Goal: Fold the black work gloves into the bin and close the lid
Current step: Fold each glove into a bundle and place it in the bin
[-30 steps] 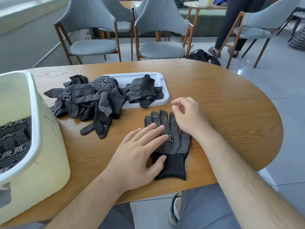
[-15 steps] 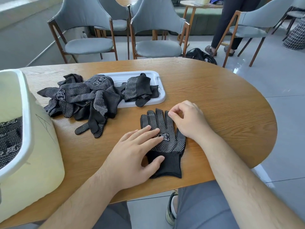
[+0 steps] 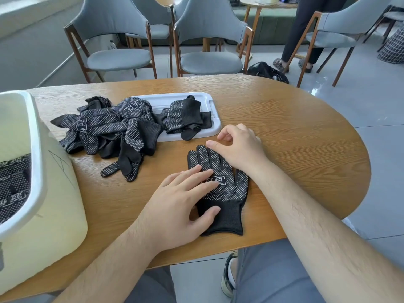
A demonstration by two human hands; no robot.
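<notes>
**Fold Axis: Far Tips Toward Cuff**

The black dotted knit work glove (image 3: 220, 186) lies flat on the wooden surface (image 3: 295, 138), with its long axis running away from you and its cuff nearest. Your left hand (image 3: 181, 206) presses its palm area, fingers straight. Your right hand (image 3: 240, 147) sits at the far tips, the nearer hand for the fold. Its fingers are loosely curled; whether they pinch fabric cannot be told. The pale plastic bin (image 3: 37, 149) stands to your left.
</notes>
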